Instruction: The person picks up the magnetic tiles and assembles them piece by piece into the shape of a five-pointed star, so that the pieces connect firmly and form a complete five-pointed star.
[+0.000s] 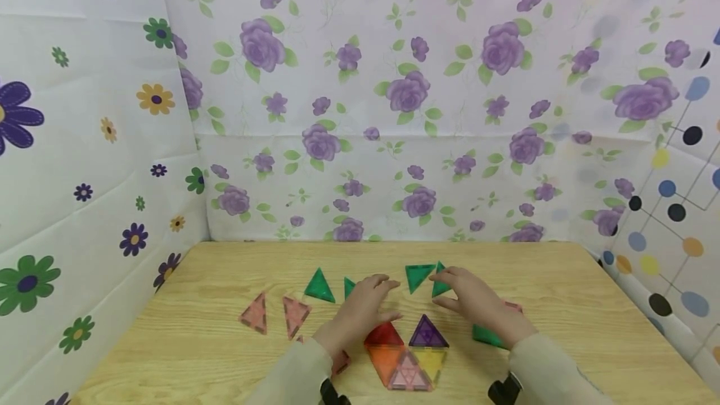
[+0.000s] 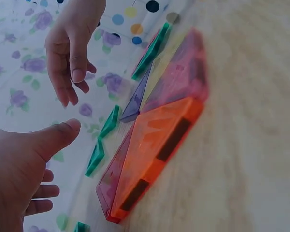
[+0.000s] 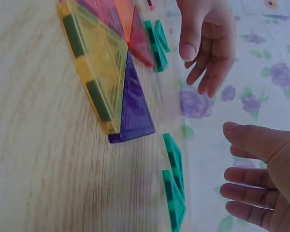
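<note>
My left hand [image 1: 364, 306] hovers over the table, fingers relaxed and holding nothing. My right hand [image 1: 471, 295], also relaxed with nothing in it, hangs opposite. Between and just in front of them lies a partial ring of see-through triangular magnetic tiles: red [image 1: 385, 334], orange [image 1: 385, 361], pink [image 1: 410, 375], yellow [image 1: 433, 360] and purple [image 2: 137, 99]. A green triangle tile [image 1: 349, 285] is partly hidden behind the left hand. Near the right fingertips are two more green triangles, one upright-looking [image 1: 440, 287] and one pointing toward me [image 1: 418, 276].
Pink narrow triangles [image 1: 255, 314] lie at the left, another pink tile [image 1: 340, 363] partly under the left forearm. A green triangle [image 1: 320, 287] is farther back. By the right wrist are a green tile [image 1: 486, 335] and a pink one [image 1: 514, 307]. Flowered cloth [image 1: 371, 99] walls the table.
</note>
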`<state>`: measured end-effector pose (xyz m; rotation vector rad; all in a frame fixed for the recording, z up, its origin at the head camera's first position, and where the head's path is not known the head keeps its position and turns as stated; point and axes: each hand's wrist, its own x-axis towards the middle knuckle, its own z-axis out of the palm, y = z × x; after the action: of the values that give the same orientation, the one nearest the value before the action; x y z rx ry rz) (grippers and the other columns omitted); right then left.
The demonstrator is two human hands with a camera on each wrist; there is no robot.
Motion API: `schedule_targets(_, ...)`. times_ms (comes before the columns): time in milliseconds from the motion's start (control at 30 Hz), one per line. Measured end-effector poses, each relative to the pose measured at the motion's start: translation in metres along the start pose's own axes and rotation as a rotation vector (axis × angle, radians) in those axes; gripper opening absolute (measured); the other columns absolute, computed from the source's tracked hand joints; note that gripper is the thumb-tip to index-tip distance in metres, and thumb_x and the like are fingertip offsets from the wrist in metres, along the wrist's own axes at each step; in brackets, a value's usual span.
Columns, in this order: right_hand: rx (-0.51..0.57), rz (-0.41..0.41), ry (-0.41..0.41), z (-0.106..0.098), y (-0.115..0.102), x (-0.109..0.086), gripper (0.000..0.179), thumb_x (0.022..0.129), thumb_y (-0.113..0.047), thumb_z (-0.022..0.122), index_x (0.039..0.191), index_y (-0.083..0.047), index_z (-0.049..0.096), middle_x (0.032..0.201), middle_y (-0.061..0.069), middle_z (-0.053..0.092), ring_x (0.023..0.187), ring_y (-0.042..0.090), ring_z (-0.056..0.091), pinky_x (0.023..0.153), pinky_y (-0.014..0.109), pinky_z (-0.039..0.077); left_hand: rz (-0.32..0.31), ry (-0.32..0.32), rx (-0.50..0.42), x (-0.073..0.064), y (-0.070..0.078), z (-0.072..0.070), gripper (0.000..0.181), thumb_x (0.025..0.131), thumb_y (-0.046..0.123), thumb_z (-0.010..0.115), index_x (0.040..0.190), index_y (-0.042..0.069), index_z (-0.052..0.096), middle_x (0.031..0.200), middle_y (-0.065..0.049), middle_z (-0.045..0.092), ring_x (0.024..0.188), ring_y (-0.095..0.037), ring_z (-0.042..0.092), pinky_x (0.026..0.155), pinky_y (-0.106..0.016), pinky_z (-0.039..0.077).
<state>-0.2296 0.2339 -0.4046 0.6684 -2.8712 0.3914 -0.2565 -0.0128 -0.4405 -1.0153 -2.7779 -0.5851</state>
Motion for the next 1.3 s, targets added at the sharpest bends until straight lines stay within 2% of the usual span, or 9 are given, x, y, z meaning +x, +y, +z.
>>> schedule_targets(100,0.006,0.03,0.007,0.003,0.007,0.004,0.046,0.087,-0.028,0.069,0.127,-0.006,0.061,0.123,0.017,0.061,0.114,0.036,0.058,0.093,0.049,0.051,-0.032,-0.001,-0.04,0.012,-0.002,0.002,0.057,0.089,0.04,0.066,0.139,0.016,0.05,0.142,-0.012,0.049,0.129,-0.029,0.049,0.104,-0.045,0.045)
schedule_targets(333,0.073,0.145,0.019,0.016,0.025,0.014,0.05,0.087,-0.027,0.071,0.129,-0.003,0.058,0.125,0.021,0.058,0.116,0.039,0.056,0.095,0.052,0.049,-0.039,0.037,-0.06,0.033,-0.012,0.015,0.057,0.087,0.037,0.07,0.137,0.015,0.052,0.142,-0.011,0.05,0.129,-0.028,0.048,0.106,-0.045,0.043)
schedule_targets(500,0.112,0.205,0.013,0.026,0.037,0.021,0.05,0.088,-0.026,0.07,0.131,-0.003,0.057,0.128,0.024,0.056,0.117,0.041,0.055,0.096,0.054,0.047,-0.075,0.022,-0.09,0.045,-0.019,0.026,0.058,0.087,0.038,0.07,0.137,0.015,0.052,0.144,-0.009,0.049,0.132,-0.029,0.045,0.108,-0.047,0.039)
schedule_targets(633,0.118,0.237,0.006,0.033,0.043,0.026,0.052,0.088,-0.026,0.07,0.133,-0.004,0.055,0.131,0.025,0.054,0.119,0.043,0.053,0.097,0.056,0.046,-0.077,0.021,-0.079,0.054,-0.022,0.03,0.058,0.086,0.04,0.07,0.137,0.016,0.052,0.145,-0.008,0.049,0.133,-0.029,0.044,0.109,-0.048,0.038)
schedule_targets(867,0.118,0.288,-0.038,0.044,0.047,0.032,0.057,0.088,-0.03,0.069,0.136,-0.004,0.052,0.136,0.027,0.05,0.124,0.046,0.048,0.1,0.059,0.043,-0.068,0.013,-0.034,0.064,-0.018,0.032,0.058,0.085,0.042,0.071,0.135,0.019,0.054,0.145,-0.005,0.05,0.132,-0.027,0.045,0.108,-0.049,0.038)
schedule_targets(1100,0.091,0.295,-0.057,0.048,0.046,0.032,0.057,0.086,-0.031,0.072,0.133,-0.004,0.055,0.133,0.025,0.054,0.122,0.046,0.05,0.1,0.058,0.043,-0.08,-0.034,-0.103,0.072,-0.019,0.037,0.061,0.085,0.04,0.071,0.138,0.018,0.051,0.144,-0.003,0.05,0.136,-0.024,0.044,0.114,-0.045,0.032)
schedule_targets(1300,0.069,0.296,-0.069,0.048,0.047,0.031,0.053,0.085,-0.032,0.073,0.129,-0.005,0.06,0.13,0.023,0.058,0.12,0.045,0.052,0.099,0.057,0.044,-0.08,-0.06,-0.125,0.076,-0.022,0.043,0.068,0.087,0.041,0.069,0.145,0.019,0.043,0.146,-0.002,0.049,0.135,-0.022,0.045,0.114,-0.044,0.032)
